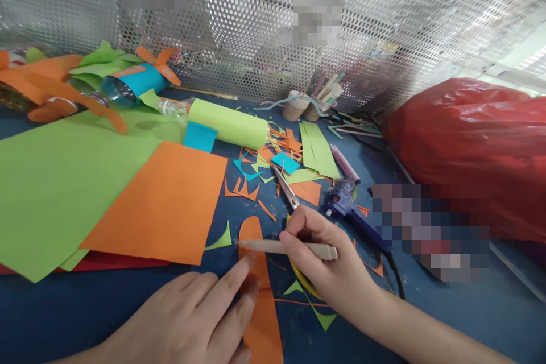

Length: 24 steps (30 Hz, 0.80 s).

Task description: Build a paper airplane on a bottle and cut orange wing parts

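Observation:
Pinched in the fingers of my right hand [328, 244] is a beige marker [273, 247], held almost level with its tip over the left edge of a rounded orange paper strip [264, 318]. My left hand [191, 313] lies with fingers stretched out, the fingertips on that strip just below the marker. Whether the tip touches the paper, I cannot tell. Under and behind my right hand are scissors [290, 192], their yellow handle partly covered. Green paper scraps [219, 239] lie on both sides of the strip.
Large green [77, 176] and orange sheets [166, 205] cover the left side. Behind them lies a bottle wrapped in green paper [230, 125]. A blue glue gun [352, 210] with its cord rests to the right, near a red plastic bag [469, 148]. Perforated metal [247, 23] stands behind.

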Each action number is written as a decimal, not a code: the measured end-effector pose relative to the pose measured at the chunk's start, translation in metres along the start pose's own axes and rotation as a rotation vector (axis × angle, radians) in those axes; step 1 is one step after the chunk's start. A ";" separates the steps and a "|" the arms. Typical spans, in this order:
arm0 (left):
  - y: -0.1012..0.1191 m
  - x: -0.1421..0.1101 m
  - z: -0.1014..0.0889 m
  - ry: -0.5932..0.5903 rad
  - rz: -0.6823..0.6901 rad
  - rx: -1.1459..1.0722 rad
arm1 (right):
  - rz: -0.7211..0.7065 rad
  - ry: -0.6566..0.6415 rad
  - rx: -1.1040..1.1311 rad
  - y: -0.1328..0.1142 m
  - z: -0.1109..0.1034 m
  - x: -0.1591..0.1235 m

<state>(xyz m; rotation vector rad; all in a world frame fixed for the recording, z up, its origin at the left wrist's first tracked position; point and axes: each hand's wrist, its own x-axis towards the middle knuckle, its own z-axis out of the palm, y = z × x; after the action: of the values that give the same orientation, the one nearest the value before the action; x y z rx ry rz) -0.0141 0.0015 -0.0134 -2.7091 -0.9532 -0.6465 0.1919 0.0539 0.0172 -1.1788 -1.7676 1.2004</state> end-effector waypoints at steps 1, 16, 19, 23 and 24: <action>0.000 0.000 0.001 0.008 0.001 -0.001 | 0.000 0.001 -0.003 0.000 0.000 0.000; 0.001 -0.002 0.001 -0.013 0.010 -0.017 | 0.014 -0.010 -0.055 0.001 0.000 -0.001; 0.001 -0.002 0.002 0.003 -0.009 -0.018 | 0.015 -0.013 -0.054 0.001 -0.001 -0.001; 0.001 -0.003 0.003 -0.008 0.011 -0.016 | 0.027 -0.007 -0.066 0.002 0.000 -0.001; 0.001 -0.004 0.003 0.001 0.014 -0.013 | 0.031 -0.007 -0.068 0.002 0.000 -0.001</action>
<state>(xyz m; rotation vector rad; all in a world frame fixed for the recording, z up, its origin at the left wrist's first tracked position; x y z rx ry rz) -0.0153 -0.0001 -0.0177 -2.7235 -0.9328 -0.6535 0.1931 0.0534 0.0154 -1.2470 -1.8143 1.1712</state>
